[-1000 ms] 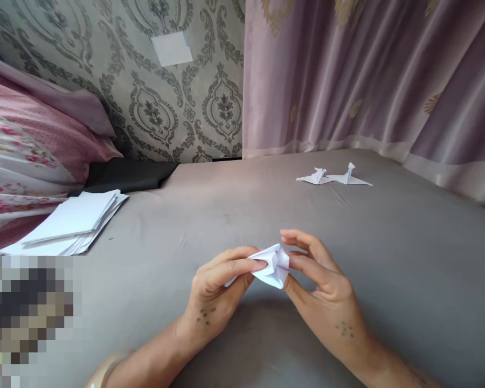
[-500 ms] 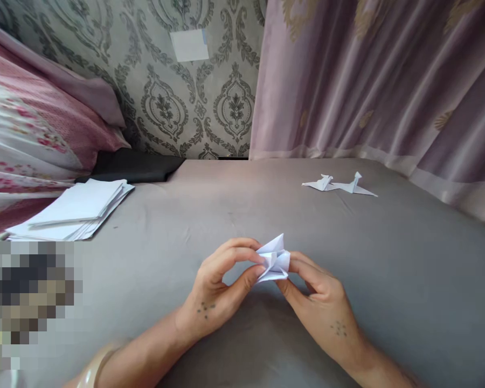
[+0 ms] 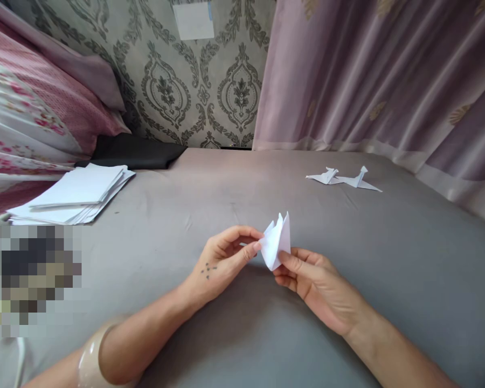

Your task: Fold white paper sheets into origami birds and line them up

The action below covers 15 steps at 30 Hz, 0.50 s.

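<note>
A small piece of folded white paper (image 3: 272,245) is held up between both hands above the grey sheet (image 3: 226,334). Several points stick up from its top, and its lower end narrows to a blunt corner. My left hand (image 3: 228,261) pinches the left edge between thumb and fingertips. On the other side, my right hand (image 3: 313,277) grips the lower right, thumb on the near face and fingers behind. Two folded paper birds, a left one (image 3: 326,177) and a right one (image 3: 359,180), stand farther back on the right, their wings meeting.
A stack of white paper (image 3: 78,188) lies at the left, with a black folded item (image 3: 135,152) behind it. Pink floral cloth (image 3: 36,113) hangs on the left, a mauve curtain (image 3: 347,81) at the back right. A pixelated patch covers the lower left.
The folded paper has been turned from lying sideways, its open folds facing me, to upright with points on top. My right hand has rolled so its thumb lies on the near face.
</note>
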Tool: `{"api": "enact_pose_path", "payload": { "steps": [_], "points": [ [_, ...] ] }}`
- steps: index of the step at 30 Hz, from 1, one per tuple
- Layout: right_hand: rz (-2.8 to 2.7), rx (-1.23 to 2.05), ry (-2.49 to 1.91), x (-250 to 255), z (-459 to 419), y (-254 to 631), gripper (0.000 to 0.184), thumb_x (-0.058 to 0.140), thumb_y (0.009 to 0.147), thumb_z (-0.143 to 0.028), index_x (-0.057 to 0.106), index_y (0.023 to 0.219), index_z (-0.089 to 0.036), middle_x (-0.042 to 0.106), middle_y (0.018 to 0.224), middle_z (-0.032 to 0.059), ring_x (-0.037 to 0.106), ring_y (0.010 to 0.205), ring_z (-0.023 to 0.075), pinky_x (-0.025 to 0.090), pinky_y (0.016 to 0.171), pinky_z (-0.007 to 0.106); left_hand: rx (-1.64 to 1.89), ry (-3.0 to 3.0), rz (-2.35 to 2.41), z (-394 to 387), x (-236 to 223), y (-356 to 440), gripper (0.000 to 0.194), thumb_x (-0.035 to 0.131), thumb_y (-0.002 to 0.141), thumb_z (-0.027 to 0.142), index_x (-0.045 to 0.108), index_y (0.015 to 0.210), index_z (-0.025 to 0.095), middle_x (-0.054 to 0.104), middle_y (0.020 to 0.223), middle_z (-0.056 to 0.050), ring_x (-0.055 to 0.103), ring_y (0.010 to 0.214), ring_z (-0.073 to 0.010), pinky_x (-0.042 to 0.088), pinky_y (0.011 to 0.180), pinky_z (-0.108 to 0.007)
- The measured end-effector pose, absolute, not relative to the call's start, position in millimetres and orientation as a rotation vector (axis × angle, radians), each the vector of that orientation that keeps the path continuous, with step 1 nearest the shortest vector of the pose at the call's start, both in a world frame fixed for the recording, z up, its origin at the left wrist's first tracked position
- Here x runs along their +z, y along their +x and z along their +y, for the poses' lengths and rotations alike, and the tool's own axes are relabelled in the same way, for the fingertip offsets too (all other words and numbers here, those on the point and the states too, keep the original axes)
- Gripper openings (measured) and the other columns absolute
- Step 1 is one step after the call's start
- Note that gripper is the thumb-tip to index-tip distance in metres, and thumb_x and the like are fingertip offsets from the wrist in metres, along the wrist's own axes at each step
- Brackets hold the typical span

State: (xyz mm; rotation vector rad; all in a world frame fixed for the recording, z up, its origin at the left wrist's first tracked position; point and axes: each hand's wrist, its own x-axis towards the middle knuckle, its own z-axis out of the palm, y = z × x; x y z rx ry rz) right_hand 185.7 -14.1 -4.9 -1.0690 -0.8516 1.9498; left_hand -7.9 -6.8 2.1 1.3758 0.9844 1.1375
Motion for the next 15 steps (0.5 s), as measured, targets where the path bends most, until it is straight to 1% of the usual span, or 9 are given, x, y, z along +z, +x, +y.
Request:
{"api": "enact_pose_path", "payload": {
  "steps": [3, 5, 7, 9, 12, 15],
  "points": [
    [-0.759, 1.99, -1.081, -4.1, -13.7, 184.5, 0.016, 0.075, 0.076, -0.032, 0.074, 0.081, -0.017, 0.065, 0.075, 0.0012, 0.059, 0.069, 0.0074, 0.05, 0.068, 0.019, 1.13, 1.353, 0.986, -7.0, 1.8, -7.1, 0.011, 0.063, 0.086, 0.022, 0.067, 0.094, 0.015, 0.068, 0.084, -0.002, 0.062, 0.076, -0.011, 0.052, 0.073, -0.022],
    [-0.721, 1.995, -1.084, -3.5, -13.7, 183.7, 0.016, 0.076, 0.075, -0.032, 0.074, 0.081, -0.017, 0.064, 0.073, 0.0008, 0.059, 0.067, 0.0072, 0.049, 0.066, 0.019, 1.126, 1.359, 0.965, -8.1, 1.6, -6.7, 0.01, 0.062, 0.087, 0.021, 0.067, 0.093, 0.015, 0.068, 0.081, -0.001, 0.062, 0.074, -0.0101, 0.052, 0.071, -0.021],
    [-0.717, 1.99, -1.088, -3.3, -13.9, 183.3, 0.017, 0.076, 0.074, -0.033, 0.073, 0.081, -0.017, 0.064, 0.072, 0.0002, 0.058, 0.066, 0.007, 0.049, 0.064, 0.018, 1.132, 1.402, 0.964, -9.8, 1.4, -6.2, 0.009, 0.062, 0.087, 0.021, 0.067, 0.092, 0.016, 0.067, 0.081, -0.001, 0.062, 0.074, -0.0102, 0.051, 0.07, -0.021],
    [-0.767, 1.954, -1.096, -3.4, -14.6, 183.4, 0.018, 0.076, 0.074, -0.034, 0.073, 0.081, -0.018, 0.064, 0.074, -0.0003, 0.058, 0.067, 0.0069, 0.048, 0.066, 0.018, 1.14, 1.499, 0.975, -11.8, 1.5, -5.7, 0.01, 0.061, 0.088, 0.022, 0.067, 0.092, 0.016, 0.067, 0.085, -0.002, 0.062, 0.079, -0.0114, 0.05, 0.072, -0.022],
    [-0.971, 1.778, -1.145, -3.2, -15.8, 183.7, 0.019, 0.075, 0.075, -0.037, 0.073, 0.083, -0.02, 0.067, 0.079, -0.0008, 0.058, 0.073, 0.008, 0.047, 0.073, 0.019, 1.168, 1.649, 0.971, -13.9, 2.5, -5.5, 0.015, 0.055, 0.091, 0.023, 0.069, 0.091, 0.016, 0.065, 0.096, -0.006, 0.061, 0.09, -0.0142, 0.048, 0.079, -0.025],
    [-1.244, 1.537, -1.217, -3.0, -16.0, 182.8, 0.017, 0.073, 0.077, -0.037, 0.073, 0.085, -0.023, 0.07, 0.083, -0.0007, 0.061, 0.081, 0.0117, 0.047, 0.079, 0.023, 1.231, 1.695, 0.963, -13.5, 1.8, -6.5, 0.015, 0.053, 0.092, 0.021, 0.068, 0.092, 0.016, 0.064, 0.099, -0.007, 0.061, 0.094, -0.0152, 0.048, 0.083, -0.026]
  ]
}}
